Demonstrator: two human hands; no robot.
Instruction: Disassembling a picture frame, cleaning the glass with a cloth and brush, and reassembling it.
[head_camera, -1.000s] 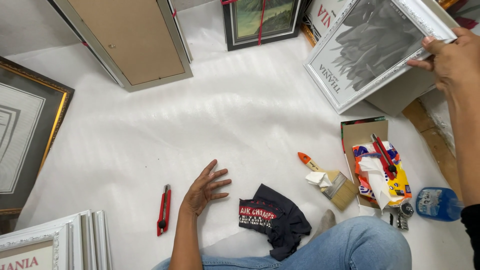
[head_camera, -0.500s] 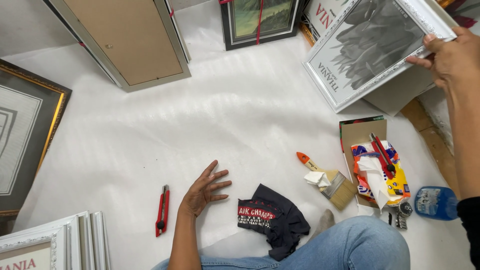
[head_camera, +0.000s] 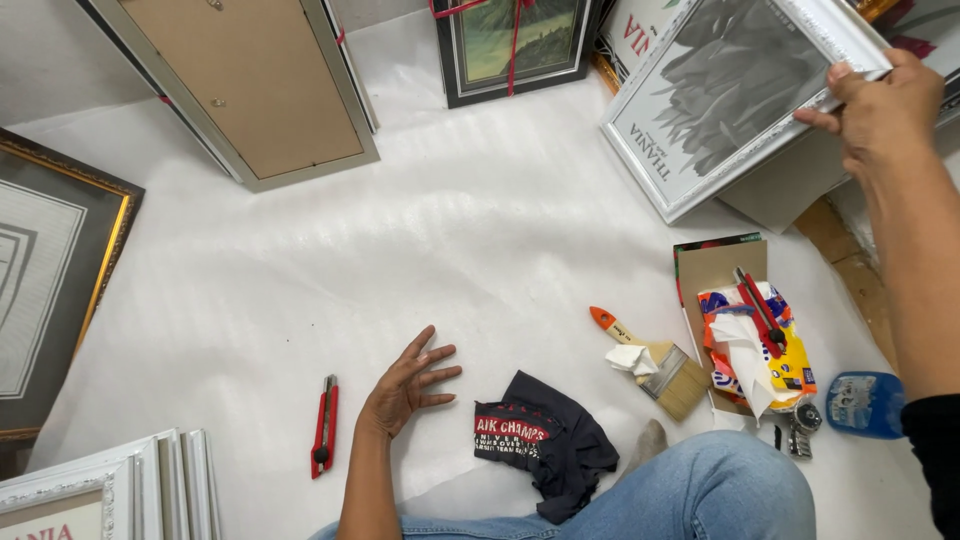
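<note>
Two hands are busy on a big white sheet (head_camera: 400, 230) spread over the floor. Biggest is the tan-backed frame (head_camera: 250, 85) leaning at eleven o'clock, then a dark frame with a gold edge (head_camera: 50, 290) at nine o'clock. At one o'clock the right hand (head_camera: 885, 110) grips the edge of a white frame (head_camera: 720, 100) with a grey flower picture, tipped up off the sheet. Since a moment ago this frame has barely moved, so it looks held steady, not yet set down. At six o'clock the left hand (head_camera: 405, 385) lies flat with fingers spread, holding nothing, same as before. Just right of it is a dark cloth (head_camera: 545, 445). At four o'clock lies a paintbrush (head_camera: 655, 360), and at seven o'clock a small red cutter knife (head_camera: 324, 425).
</note>
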